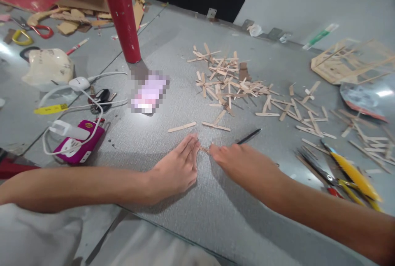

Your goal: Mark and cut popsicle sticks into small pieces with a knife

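In the head view my left hand (177, 163) is closed, its fingers pressed together at one end of a thin wooden craft stick (204, 149). My right hand (239, 162) grips the other end, knuckles up; only a short stretch of the stick shows between the hands. Just beyond them, one craft stick (182, 127) lies alone, and two joined sticks (216, 126) lie beside it. A black pencil (249, 136) sticks out behind my right hand; whether they touch is hidden.
Many craft sticks (230, 82) lie scattered further back and to the right. Box cutter (352, 167) and scissors (328, 177) are at right, near a wooden stick frame (354, 62). A red bottle (125, 23), pixelated phone (150, 93) and purple power bank (83, 140) stand or lie left.
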Tool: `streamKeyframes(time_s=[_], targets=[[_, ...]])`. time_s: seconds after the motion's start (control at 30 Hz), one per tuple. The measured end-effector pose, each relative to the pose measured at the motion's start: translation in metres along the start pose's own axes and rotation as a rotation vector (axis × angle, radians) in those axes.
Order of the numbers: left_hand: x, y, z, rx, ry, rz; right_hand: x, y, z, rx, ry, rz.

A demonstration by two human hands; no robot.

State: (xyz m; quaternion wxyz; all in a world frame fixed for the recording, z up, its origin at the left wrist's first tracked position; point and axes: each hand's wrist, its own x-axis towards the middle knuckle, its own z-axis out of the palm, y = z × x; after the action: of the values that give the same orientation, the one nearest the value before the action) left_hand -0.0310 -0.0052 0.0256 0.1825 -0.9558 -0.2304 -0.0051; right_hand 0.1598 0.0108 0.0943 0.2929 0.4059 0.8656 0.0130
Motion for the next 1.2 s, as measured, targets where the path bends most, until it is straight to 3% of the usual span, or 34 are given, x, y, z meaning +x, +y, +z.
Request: streamKeyframes(time_s=[0.13, 0.33, 0.53, 0.67, 0.93, 1.2], targets=[[0.001, 0.0, -0.001, -0.005, 0.005, -0.003, 0.002, 0.005, 0.003, 0.051, -0.024, -0.01], [0.0, -0.001, -0.002, 0.009, -0.004, -0.016, 0.001, 0.014, 0.016, 0.077, 0.135, -0.072], [-0.001, -0.005, 0.002, -0.054, 0.027, -0.014, 0.002, 0.024, 0.032, 0.301, 0.086, -0.008], [-0.001, -0.005, 0.002, -0.074, 0.017, -0.021, 0.002, 0.022, 0.041, 0.368, 0.125, 0.039], [-0.001, -0.007, 0.001, -0.07, 0.028, -0.03, 0.004, 0.029, 0.034, 0.581, 0.1, 0.031], [-0.001, -0.005, 0.002, -0.074, 0.027, -0.022, 0.001, 0.019, 0.039, 0.344, 0.099, 0.046]])
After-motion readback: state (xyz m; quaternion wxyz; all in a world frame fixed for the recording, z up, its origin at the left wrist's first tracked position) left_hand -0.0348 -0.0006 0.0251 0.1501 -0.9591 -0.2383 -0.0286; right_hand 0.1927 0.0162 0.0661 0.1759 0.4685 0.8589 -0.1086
